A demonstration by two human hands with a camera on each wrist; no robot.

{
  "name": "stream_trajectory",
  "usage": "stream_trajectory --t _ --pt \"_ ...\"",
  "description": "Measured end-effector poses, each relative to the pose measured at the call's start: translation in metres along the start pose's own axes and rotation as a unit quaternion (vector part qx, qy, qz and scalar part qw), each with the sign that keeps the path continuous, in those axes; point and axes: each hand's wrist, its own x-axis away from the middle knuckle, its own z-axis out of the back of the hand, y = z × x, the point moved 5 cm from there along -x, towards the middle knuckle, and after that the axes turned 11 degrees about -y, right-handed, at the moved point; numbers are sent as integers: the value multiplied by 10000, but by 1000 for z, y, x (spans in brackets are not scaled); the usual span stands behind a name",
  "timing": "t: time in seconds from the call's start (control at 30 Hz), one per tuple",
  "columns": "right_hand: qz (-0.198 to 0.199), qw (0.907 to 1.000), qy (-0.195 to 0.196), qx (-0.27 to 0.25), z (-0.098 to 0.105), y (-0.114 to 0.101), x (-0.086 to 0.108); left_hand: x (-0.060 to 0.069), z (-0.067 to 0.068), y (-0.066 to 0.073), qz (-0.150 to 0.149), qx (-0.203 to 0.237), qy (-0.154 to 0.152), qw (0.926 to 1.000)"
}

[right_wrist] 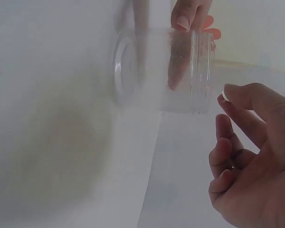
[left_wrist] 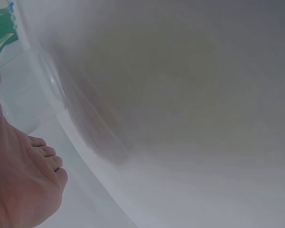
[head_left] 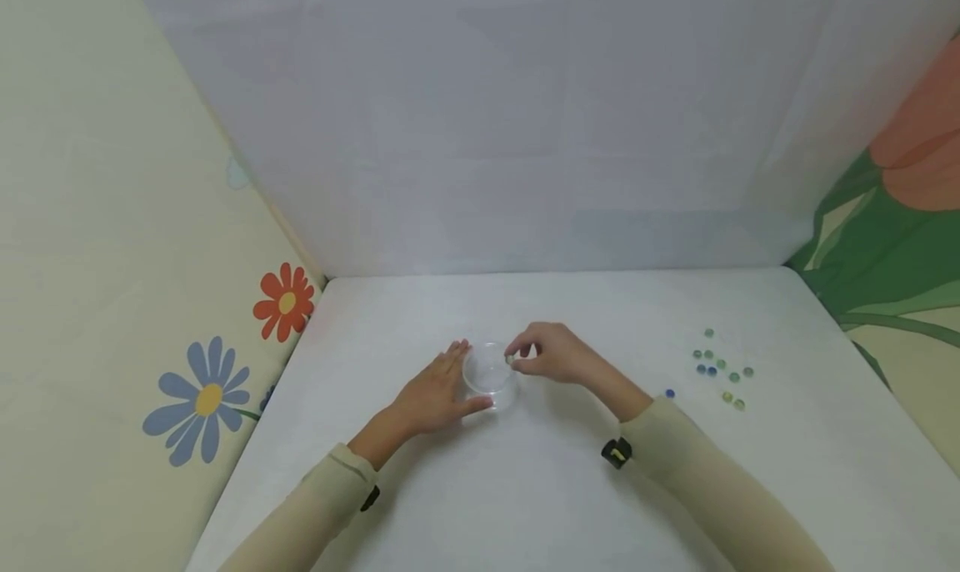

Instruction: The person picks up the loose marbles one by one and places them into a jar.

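A clear jar stands upright on the white table, its mouth uncovered. My left hand holds its side, the thumb at the front and the fingers at the left and back. In the right wrist view the left fingers show through the jar wall. My right hand is by the right of the rim and pinches a small greenish glass marble between thumb and forefinger. In the right wrist view only a pale edge of that marble shows. The other right fingers are loosely curled.
Several green, blue and yellowish glass marbles lie scattered on the right of the table. One blue marble sits apart, nearer the right forearm. A white wall rises behind the table, with flowered cloth on the left.
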Motion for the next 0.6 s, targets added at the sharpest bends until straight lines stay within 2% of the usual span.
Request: stream_trajectory --t 0.2,0.33,0.6 --pt "-17 9989 -308 355 -1 -9 -11 0 1 0 -34 -36 -11 10000" --pt "-169 9972 -472 552 -2 -15 -19 0 2 0 -72 -15 1 10000" --pt "-307 9946 -643 753 -5 -19 -24 1 2 1 -82 -7 -8 10000"
